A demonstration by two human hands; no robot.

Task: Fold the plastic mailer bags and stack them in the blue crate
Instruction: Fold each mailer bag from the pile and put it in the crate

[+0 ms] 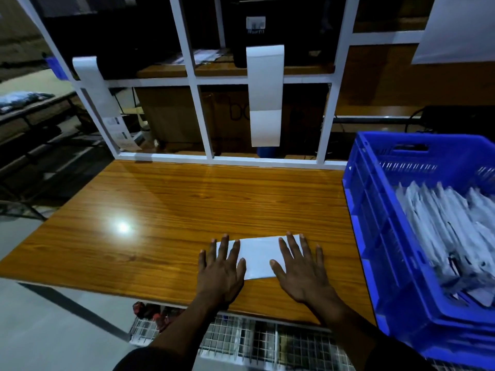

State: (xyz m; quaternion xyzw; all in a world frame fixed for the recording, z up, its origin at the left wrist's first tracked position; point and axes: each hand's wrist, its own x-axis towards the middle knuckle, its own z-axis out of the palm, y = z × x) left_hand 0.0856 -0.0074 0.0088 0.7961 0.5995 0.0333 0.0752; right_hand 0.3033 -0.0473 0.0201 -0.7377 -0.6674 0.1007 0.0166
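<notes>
Two flat-fingered hands, left (220, 271) and right (301, 271), press one folded mailer (258, 259); one blue crate (375, 236) stands alongside.

Picture's edge cuts the blue crate (380, 236); its bags (442, 236) blur.

Low in the frame's centre a folded mailer bag (257, 259) lies on the table (150, 210), near its front edge. The left hand (220, 271) rests flat on its left end, the right hand (301, 271) on its right end. At the right edge, the crate (375, 236) holds a stack of bags (450, 236). A shelf frame (199, 103) stands behind the table, upper centre.
</notes>
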